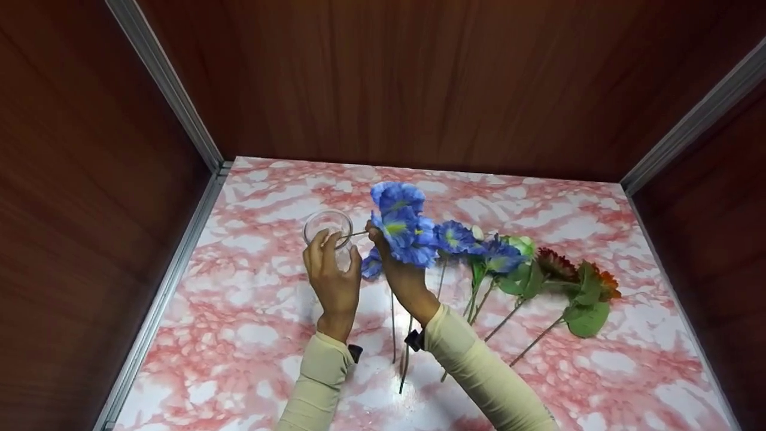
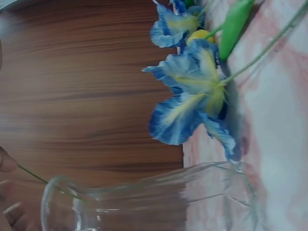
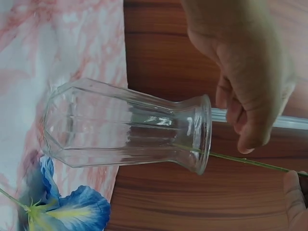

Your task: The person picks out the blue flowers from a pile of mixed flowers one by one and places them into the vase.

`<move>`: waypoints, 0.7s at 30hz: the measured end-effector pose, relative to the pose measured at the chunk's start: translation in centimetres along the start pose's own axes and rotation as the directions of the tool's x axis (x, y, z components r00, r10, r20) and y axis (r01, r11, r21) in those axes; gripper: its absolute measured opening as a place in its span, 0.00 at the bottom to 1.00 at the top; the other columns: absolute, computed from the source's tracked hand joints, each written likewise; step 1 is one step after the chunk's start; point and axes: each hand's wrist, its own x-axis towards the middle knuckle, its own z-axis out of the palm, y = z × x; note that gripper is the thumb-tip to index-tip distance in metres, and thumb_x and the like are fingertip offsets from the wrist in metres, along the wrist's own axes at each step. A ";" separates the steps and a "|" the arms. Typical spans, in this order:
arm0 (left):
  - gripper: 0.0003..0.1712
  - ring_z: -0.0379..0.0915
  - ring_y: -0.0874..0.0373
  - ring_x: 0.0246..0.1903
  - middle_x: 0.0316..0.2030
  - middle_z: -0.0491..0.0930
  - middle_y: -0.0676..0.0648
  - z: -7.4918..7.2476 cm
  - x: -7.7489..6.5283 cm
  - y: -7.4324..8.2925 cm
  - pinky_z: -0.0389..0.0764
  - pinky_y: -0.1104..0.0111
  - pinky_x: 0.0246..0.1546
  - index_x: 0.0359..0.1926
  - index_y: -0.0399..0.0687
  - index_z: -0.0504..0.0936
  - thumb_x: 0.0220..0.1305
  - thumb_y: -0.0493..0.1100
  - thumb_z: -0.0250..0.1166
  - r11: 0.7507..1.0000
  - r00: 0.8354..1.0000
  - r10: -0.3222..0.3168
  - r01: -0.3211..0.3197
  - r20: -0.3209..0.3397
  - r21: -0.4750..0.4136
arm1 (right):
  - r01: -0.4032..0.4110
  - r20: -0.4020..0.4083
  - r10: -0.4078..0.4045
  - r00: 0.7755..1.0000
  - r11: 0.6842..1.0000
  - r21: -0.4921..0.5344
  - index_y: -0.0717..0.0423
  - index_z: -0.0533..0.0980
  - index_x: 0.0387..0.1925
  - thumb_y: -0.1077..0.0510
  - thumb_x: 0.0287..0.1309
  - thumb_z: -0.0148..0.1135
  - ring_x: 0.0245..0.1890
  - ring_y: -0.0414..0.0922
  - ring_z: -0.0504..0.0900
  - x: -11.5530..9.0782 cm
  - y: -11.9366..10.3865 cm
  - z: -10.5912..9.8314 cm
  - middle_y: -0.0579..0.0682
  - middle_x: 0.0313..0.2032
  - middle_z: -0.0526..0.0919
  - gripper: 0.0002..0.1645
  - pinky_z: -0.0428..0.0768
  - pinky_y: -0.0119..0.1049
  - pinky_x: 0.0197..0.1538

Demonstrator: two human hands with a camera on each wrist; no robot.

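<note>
A clear glass vase (image 1: 328, 228) stands upright on the table, its flared rim (image 3: 206, 134) and faceted body plain in the right wrist view. My right hand (image 1: 402, 276) pinches the thin green stem (image 3: 250, 160) of an artificial blue flower (image 1: 400, 224). The lower end of that stem passes through the vase mouth. Beside the rim is my left hand (image 3: 250, 72), fingers loosely bent, apart from the stem in the right wrist view. A loose blue flower (image 2: 192, 96) lies near the vase base.
More blue flowers (image 1: 455, 237), a pale green flower (image 1: 519, 244), a dark red flower (image 1: 558, 264) and an orange flower (image 1: 609, 284) lie to the right, stems toward me. Brown wood panels (image 1: 383, 84) enclose the pink-and-white marbled table (image 1: 239, 359).
</note>
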 end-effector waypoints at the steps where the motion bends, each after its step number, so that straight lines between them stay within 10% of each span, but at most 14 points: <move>1: 0.22 0.68 0.44 0.49 0.52 0.74 0.39 -0.1 -0.1 -0.2 0.69 0.55 0.51 0.47 0.40 0.81 0.48 0.38 0.72 1.000 1.000 -0.015 0.015 -0.003 0.013 | 0.102 0.012 -0.102 0.995 0.978 -0.183 0.59 0.72 0.62 0.51 0.72 0.47 0.57 0.28 0.69 0.0 0.2 0.2 0.49 0.53 0.81 0.24 0.65 0.22 0.57; 2: 0.25 0.67 0.43 0.51 0.54 0.73 0.38 -0.1 -0.3 -0.4 0.68 0.53 0.52 0.49 0.40 0.80 0.47 0.39 0.73 0.999 1.000 -0.030 0.030 -0.003 0.024 | 0.214 -0.004 -0.234 0.972 0.893 -0.396 0.59 0.67 0.67 0.54 0.73 0.45 0.60 0.30 0.67 0.0 0.5 0.5 0.49 0.58 0.78 0.26 0.65 0.26 0.60; 5: 0.33 0.62 0.42 0.58 0.59 0.68 0.35 -0.3 -0.5 -0.8 0.64 0.50 0.57 0.55 0.40 0.76 0.45 0.40 0.75 0.996 0.997 -0.078 0.077 0.012 0.048 | 0.248 -0.005 -0.608 0.794 0.331 -0.911 0.58 0.44 0.75 0.61 0.75 0.35 0.70 0.35 0.51 0.0 1.5 1.4 0.47 0.73 0.54 0.31 0.58 0.37 0.68; 6: 0.36 0.60 0.42 0.60 0.60 0.67 0.34 -0.3 -0.5 -0.9 0.62 0.49 0.58 0.57 0.40 0.74 0.45 0.41 0.75 0.994 0.995 -0.095 0.094 0.018 0.054 | 0.197 -0.007 -0.695 0.719 0.213 -0.957 0.55 0.37 0.75 0.63 0.76 0.32 0.72 0.37 0.46 0.0 1.8 1.6 0.46 0.75 0.45 0.33 0.56 0.40 0.69; 9: 0.43 0.55 0.43 0.64 0.63 0.63 0.34 -0.2 -0.5 -1.3 0.60 0.49 0.61 0.62 0.41 0.70 0.44 0.42 0.77 0.987 0.988 -0.149 0.146 0.044 0.062 | 0.177 -0.015 -0.752 0.659 0.175 -0.969 0.57 0.32 0.74 0.64 0.75 0.32 0.68 0.37 0.58 0.2 2.5 2.3 0.44 0.74 0.50 0.34 0.65 0.40 0.64; 13: 0.50 0.51 0.44 0.68 0.67 0.58 0.36 -0.1 -0.4 -1.9 0.61 0.49 0.62 0.67 0.42 0.65 0.43 0.45 0.78 0.972 0.970 -0.230 0.225 0.076 0.066 | 0.262 -0.034 -0.752 0.659 0.271 -0.926 0.56 0.63 0.69 0.60 0.74 0.41 0.42 0.44 0.81 0.2 2.8 2.6 0.45 0.46 0.84 0.25 0.76 0.43 0.44; 17: 0.51 0.52 0.46 0.68 0.68 0.58 0.37 0.2 -0.2 -2.7 0.61 0.51 0.63 0.67 0.41 0.64 0.43 0.49 0.78 0.957 0.954 -0.289 0.287 0.082 0.042 | 0.290 0.068 -0.694 0.717 0.208 -0.934 0.45 0.81 0.46 0.58 0.65 0.57 0.39 0.50 0.82 -0.4 2.4 2.5 0.51 0.38 0.84 0.11 0.77 0.45 0.42; 20: 0.51 0.54 0.50 0.68 0.68 0.61 0.40 0.3 -0.1 -3.3 0.61 0.53 0.63 0.66 0.40 0.66 0.43 0.54 0.78 0.947 0.945 -0.321 0.321 0.069 0.004 | 0.266 0.163 -0.660 0.734 0.058 -0.962 0.42 0.80 0.47 0.56 0.53 0.63 0.32 0.44 0.81 -0.9 2.4 2.4 0.49 0.32 0.84 0.17 0.79 0.38 0.35; 21: 0.51 0.55 0.50 0.67 0.68 0.61 0.40 0.4 -0.2 -3.5 0.61 0.54 0.63 0.65 0.40 0.66 0.43 0.55 0.78 0.944 0.943 -0.328 0.330 0.062 -0.011 | 0.269 0.168 -0.657 0.735 0.055 -0.962 0.42 0.81 0.47 0.56 0.53 0.63 0.30 0.42 0.81 -0.9 2.5 2.5 0.49 0.31 0.84 0.17 0.78 0.37 0.33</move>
